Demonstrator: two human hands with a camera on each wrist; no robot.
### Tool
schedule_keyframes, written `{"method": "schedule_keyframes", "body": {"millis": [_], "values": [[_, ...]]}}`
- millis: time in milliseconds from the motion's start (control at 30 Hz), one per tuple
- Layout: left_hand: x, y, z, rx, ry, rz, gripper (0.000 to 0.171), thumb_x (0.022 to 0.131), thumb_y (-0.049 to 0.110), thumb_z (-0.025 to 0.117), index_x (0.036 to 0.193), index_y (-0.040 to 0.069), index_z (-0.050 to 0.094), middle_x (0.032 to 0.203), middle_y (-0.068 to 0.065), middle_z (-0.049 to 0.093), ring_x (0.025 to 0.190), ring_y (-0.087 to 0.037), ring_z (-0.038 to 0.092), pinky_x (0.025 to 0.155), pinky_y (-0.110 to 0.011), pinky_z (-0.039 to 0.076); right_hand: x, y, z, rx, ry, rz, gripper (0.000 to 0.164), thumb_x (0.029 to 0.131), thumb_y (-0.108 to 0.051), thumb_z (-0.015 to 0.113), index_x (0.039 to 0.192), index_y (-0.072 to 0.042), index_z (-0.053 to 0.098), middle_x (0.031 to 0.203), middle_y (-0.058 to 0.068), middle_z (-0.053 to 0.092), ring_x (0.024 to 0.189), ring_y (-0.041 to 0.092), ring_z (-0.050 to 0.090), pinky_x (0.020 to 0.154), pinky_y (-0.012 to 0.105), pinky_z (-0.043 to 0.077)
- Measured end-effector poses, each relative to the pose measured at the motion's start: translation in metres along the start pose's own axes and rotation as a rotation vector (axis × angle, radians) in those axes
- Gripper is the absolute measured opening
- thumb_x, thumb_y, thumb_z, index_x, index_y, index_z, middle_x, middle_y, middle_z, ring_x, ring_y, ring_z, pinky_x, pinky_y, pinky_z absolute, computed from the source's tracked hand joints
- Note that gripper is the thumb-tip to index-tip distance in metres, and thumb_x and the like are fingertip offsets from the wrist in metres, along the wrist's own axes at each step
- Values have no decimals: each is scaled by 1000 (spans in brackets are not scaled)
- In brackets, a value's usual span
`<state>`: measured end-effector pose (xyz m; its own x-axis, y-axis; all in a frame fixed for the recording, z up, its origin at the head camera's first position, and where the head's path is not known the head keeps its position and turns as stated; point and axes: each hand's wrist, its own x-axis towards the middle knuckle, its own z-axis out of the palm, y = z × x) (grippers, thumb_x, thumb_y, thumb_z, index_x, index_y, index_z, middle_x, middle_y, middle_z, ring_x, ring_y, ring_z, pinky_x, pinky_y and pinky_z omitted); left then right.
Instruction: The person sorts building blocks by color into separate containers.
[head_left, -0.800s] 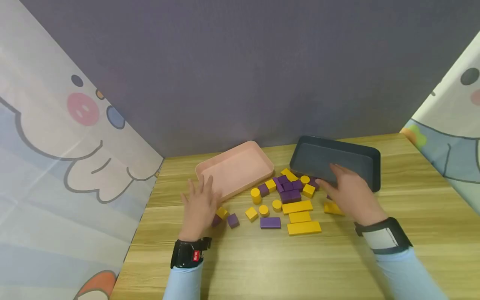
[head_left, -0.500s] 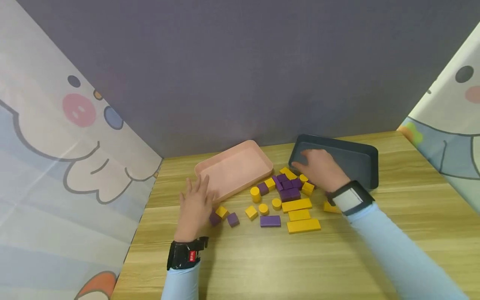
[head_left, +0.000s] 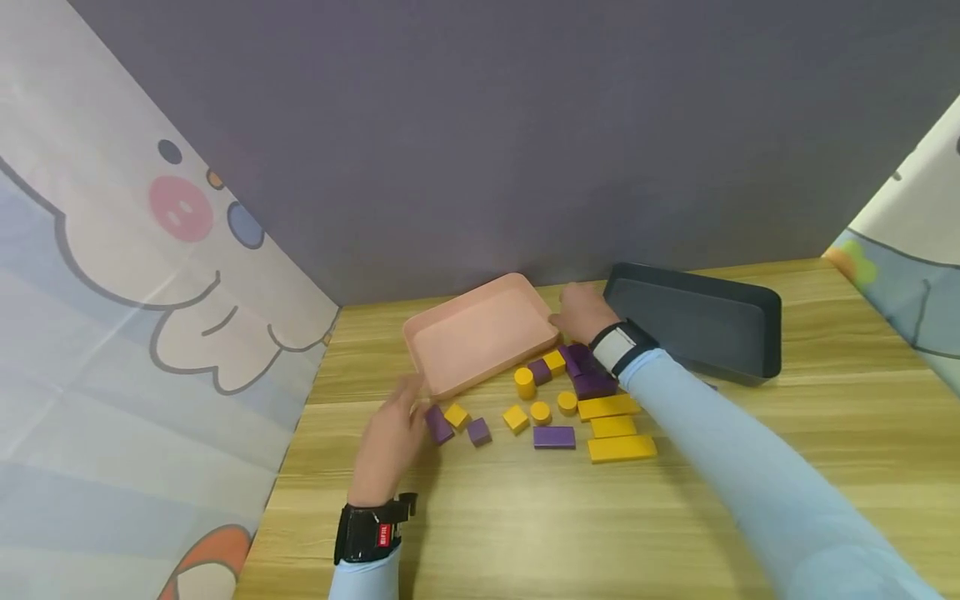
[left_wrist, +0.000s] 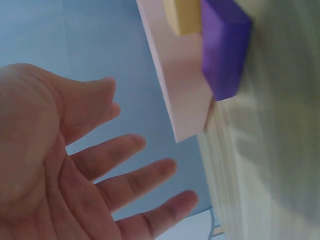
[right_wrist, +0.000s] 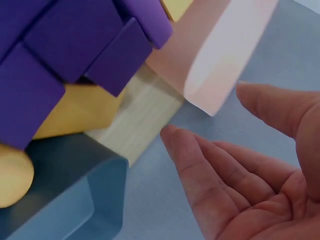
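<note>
My left hand (head_left: 386, 446) is by the near left corner of the pink tray (head_left: 483, 329), beside a purple block (head_left: 438, 424). In the left wrist view, the fingers of my left hand (left_wrist: 55, 155) are spread and hold nothing. My right hand (head_left: 587, 312) hovers at the tray's right end. Seen in the right wrist view, my right hand (right_wrist: 260, 185) has its thumb apart from nearly straight fingers, nothing between them. Yellow blocks (head_left: 621, 448) and purple blocks (head_left: 554, 437) lie in front of the trays, some hidden under my right forearm.
A dark tray (head_left: 690, 325) stands at the back right, with a gap between it and the pink tray. A yellow cylinder (head_left: 525, 383) stands among the blocks. Behind the wooden table (head_left: 510, 517) rises a grey wall (head_left: 480, 150).
My right hand has moved left from over the dark tray to the pink tray's right end. The left hand has turned and drawn its fingers in at the tray's corner. The head view shifts slightly.
</note>
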<state>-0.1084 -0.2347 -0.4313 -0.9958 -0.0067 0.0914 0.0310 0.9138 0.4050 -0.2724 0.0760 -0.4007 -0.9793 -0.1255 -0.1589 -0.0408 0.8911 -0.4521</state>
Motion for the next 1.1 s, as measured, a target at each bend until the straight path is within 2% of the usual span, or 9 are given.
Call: {"method": "schedule_keyframes", "body": {"millis": [67,200,300,400,600,767,900,1000,1100], "values": [[-5,0,2,-21,-20,-3,50,104,23,65,152,14,54,156,-20,53,137,-41,58,107,-59,51,5,-1,3,-19,3,7,29,100,-26,67,106,2,69,83,12,63,70,23,62,55,26,48],[-9,2,2,-65,-69,-22,57,97,33,74,149,16,58,156,-17,54,141,-39,55,113,-59,47,10,0,10,-24,38,5,28,100,-21,68,112,4,70,86,14,66,72,26,64,58,26,53],[-9,4,4,-70,-84,0,64,87,36,83,145,18,62,154,-17,56,138,-38,58,111,-57,49,12,1,14,-37,73,6,26,99,-20,70,110,4,71,87,15,67,72,26,64,62,28,55],[-7,4,6,-48,-92,31,66,80,32,90,140,17,67,153,-20,56,135,-41,61,108,-57,51,13,2,19,-50,99,13,23,98,-17,72,108,3,71,88,15,67,73,27,64,68,31,60],[-5,3,12,2,-94,84,66,75,28,93,135,16,70,149,-24,58,127,-42,65,104,-55,54,17,2,26,-76,117,6,20,97,-8,71,114,2,71,96,16,71,79,28,67,83,39,65],[-5,2,14,14,-111,83,57,75,24,93,127,11,75,147,-23,60,126,-41,67,103,-53,55,21,2,28,-55,99,19,19,95,-6,71,113,2,70,97,16,71,82,29,67,86,41,65],[-4,1,17,3,-132,53,50,76,21,92,123,8,77,139,-17,68,121,-34,70,100,-48,58,23,0,29,-47,92,14,18,94,-4,71,112,2,72,97,17,71,82,28,66,86,40,64],[-2,-1,19,-1,-145,35,45,78,20,91,119,9,78,129,-11,75,104,-22,74,88,-38,61,24,-1,29,-44,94,12,20,94,-5,72,113,2,72,98,17,72,82,29,67,86,40,65],[0,-2,21,-7,-160,22,42,79,19,90,119,9,79,122,-9,78,89,-12,69,76,-29,59,25,-2,30,-42,102,12,22,94,-5,72,114,3,72,99,18,72,82,29,68,86,41,65]]}}
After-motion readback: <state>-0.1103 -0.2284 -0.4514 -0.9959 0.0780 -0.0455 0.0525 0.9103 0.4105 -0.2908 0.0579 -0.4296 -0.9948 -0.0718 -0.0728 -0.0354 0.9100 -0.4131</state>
